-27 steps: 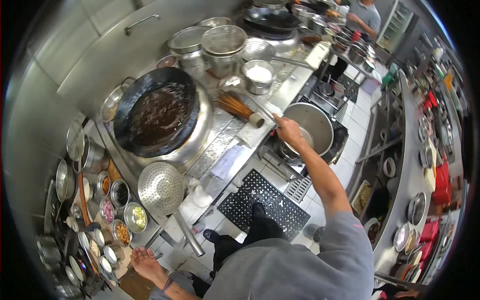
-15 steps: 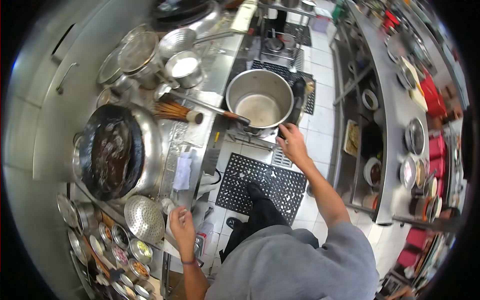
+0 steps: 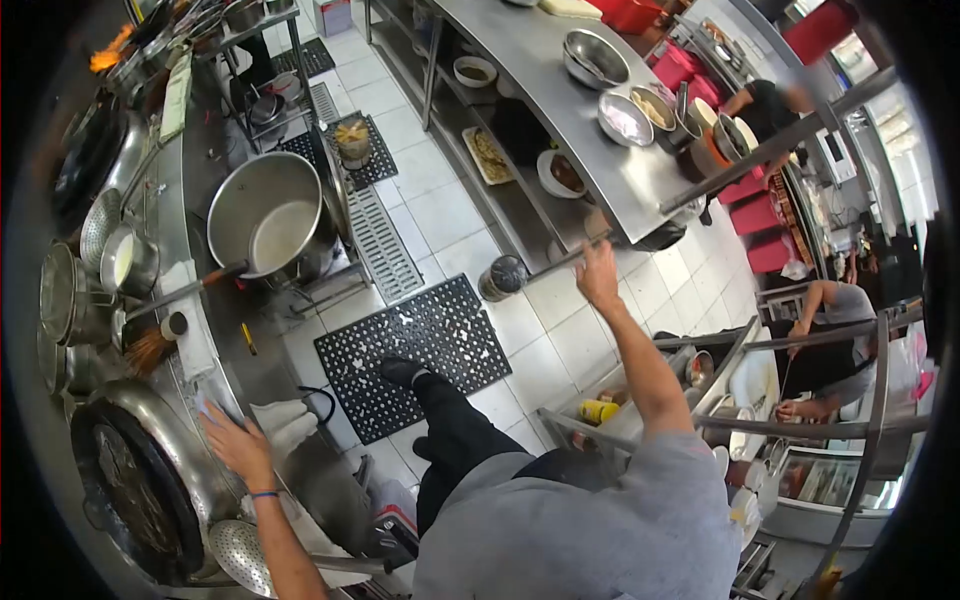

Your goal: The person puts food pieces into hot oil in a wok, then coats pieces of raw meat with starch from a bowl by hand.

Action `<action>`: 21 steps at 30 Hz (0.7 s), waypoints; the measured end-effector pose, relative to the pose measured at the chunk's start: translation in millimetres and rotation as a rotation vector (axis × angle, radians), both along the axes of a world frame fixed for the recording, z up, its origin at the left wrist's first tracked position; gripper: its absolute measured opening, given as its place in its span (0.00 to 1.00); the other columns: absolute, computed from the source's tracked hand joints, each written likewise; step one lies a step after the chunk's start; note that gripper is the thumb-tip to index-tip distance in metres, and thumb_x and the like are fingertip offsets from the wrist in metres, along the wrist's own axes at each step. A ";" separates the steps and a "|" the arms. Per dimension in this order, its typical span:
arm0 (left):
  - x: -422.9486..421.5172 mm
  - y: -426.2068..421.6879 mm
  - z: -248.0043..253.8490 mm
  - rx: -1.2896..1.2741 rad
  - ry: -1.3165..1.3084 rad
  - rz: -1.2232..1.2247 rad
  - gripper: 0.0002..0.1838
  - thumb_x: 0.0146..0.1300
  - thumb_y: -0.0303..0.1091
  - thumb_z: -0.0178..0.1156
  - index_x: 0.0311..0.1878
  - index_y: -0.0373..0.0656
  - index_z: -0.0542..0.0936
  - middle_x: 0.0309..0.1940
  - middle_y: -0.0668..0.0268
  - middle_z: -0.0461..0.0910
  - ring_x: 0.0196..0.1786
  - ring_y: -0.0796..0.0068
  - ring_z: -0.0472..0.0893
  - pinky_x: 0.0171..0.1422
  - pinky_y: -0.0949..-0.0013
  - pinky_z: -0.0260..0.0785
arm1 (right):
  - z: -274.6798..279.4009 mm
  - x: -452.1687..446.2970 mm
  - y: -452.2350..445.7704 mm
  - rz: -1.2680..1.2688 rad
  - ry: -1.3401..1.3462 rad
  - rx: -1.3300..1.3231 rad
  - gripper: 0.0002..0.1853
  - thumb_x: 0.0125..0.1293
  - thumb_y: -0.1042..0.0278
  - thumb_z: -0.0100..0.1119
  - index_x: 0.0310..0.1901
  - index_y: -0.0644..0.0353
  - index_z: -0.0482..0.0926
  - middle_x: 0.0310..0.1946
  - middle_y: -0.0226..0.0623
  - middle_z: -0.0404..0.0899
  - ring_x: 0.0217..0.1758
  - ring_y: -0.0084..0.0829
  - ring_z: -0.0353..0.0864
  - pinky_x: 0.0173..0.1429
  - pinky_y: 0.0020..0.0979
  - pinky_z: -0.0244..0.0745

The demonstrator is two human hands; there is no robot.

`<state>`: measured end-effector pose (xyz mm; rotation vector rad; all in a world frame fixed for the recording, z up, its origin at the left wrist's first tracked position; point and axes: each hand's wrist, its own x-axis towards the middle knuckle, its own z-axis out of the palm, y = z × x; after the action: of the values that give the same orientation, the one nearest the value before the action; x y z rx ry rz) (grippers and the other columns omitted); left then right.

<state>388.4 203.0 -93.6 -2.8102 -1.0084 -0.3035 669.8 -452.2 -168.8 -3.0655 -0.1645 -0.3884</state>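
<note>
My left hand point(image 3: 236, 443) lies flat with fingers stretched out, at the front edge of the steel stove counter point(image 3: 190, 290), by the near end of a white cloth point(image 3: 195, 345). Left of it sits a black wok point(image 3: 135, 490) with dark liquid inside. A perforated skimmer point(image 3: 240, 556) rests below my left forearm. My right hand point(image 3: 598, 275) is raised by the corner of a steel table point(image 3: 625, 190), fingers apart, with nothing visible in them. A large deep pot point(image 3: 265, 215) stands away from both hands. Beside it lies a wooden-handled ladle point(image 3: 195, 290).
A black perforated mat point(image 3: 415, 355) covers the floor under my feet. A dark round container point(image 3: 503, 278) stands on the tiles. Steel bowls point(image 3: 595, 58) sit on the table. A metal rack point(image 3: 610, 420) is at right; beyond it a co-worker point(image 3: 830, 340) works. Flames point(image 3: 110, 50) show upper left.
The view has turned to the right, so the pot and wok appear farther left. My right hand has left the pot rim's side. My left hand has reached forward beside the cloth.
</note>
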 end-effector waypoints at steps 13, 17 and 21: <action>21.1 75.1 -25.0 -0.246 -0.035 0.171 0.37 0.62 0.55 0.67 0.52 0.24 0.72 0.46 0.34 0.78 0.51 0.34 0.78 0.57 0.45 0.70 | 13.1 101.0 -90.4 -0.133 -0.021 -0.195 0.45 0.57 0.56 0.71 0.74 0.53 0.59 0.65 0.53 0.67 0.63 0.55 0.70 0.61 0.53 0.70; 23.5 74.8 -22.7 -0.244 -0.041 0.151 0.40 0.60 0.58 0.68 0.52 0.23 0.72 0.47 0.32 0.78 0.53 0.32 0.78 0.57 0.45 0.70 | 19.2 100.8 -76.8 -0.217 0.010 -0.216 0.51 0.52 0.58 0.75 0.77 0.46 0.57 0.69 0.49 0.62 0.70 0.52 0.65 0.66 0.56 0.66; 30.5 65.2 -15.2 -0.247 -0.040 0.172 0.42 0.57 0.60 0.70 0.51 0.23 0.72 0.47 0.32 0.78 0.53 0.31 0.78 0.57 0.46 0.70 | 16.0 105.5 -75.9 -0.232 0.004 -0.217 0.51 0.50 0.64 0.74 0.76 0.42 0.58 0.70 0.48 0.60 0.73 0.50 0.61 0.67 0.58 0.64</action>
<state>418.9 268.2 -108.8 -2.9127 -1.3739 -0.2302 775.3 -528.1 -152.8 -3.3097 0.1623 -0.3996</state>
